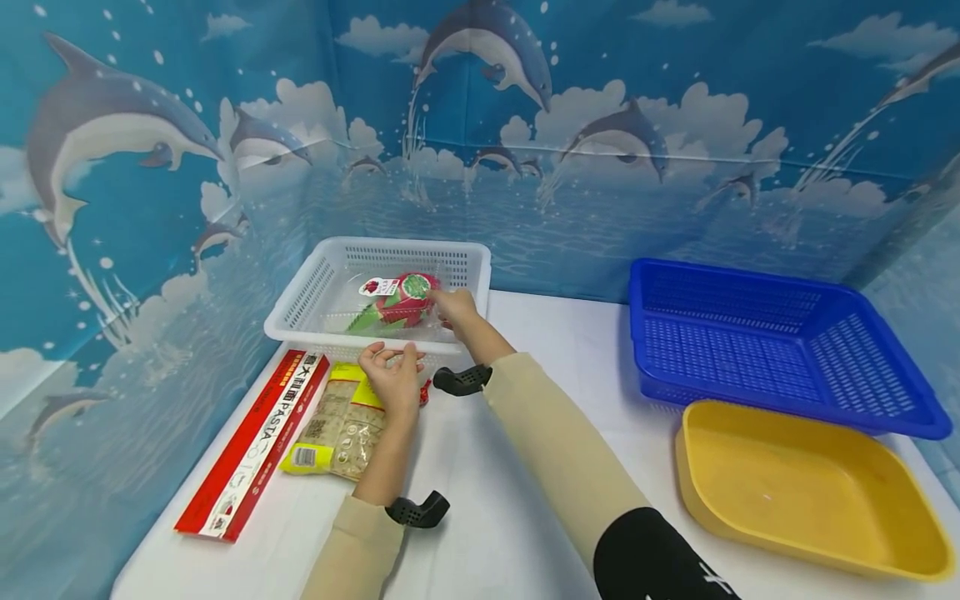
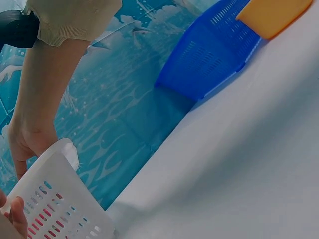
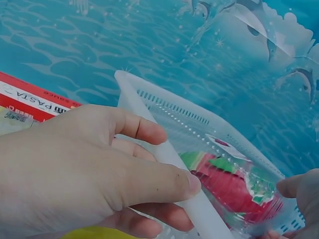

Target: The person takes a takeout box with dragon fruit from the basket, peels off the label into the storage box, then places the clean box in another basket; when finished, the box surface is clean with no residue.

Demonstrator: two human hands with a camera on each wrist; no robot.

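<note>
A dragon fruit in clear plastic packaging [image 1: 405,302] lies in the white basket [image 1: 300,287]. My right hand [image 1: 459,310] reaches over the front right corner and holds the package at its right end. In the right wrist view, the thumb is at the upper edge of the packaged dragon fruit [image 3: 234,191], with the other fingers partly cut off by the frame. My left hand [image 1: 393,379] is at the basket's front rim, fingers loosely bent and thumb [image 3: 187,184] overlapping the rim. From the left wrist, only a few of its fingertips show beside the perforated wall.
Left of the basket lie a red and white pasta box [image 1: 251,446] and a yellow-ended bag of dried noodle blocks [image 1: 333,425], partly behind my left forearm. A small red item [image 1: 425,392] shows beside that wrist. A blue basket [image 1: 720,342] and yellow tub [image 1: 810,483] stand at right.
</note>
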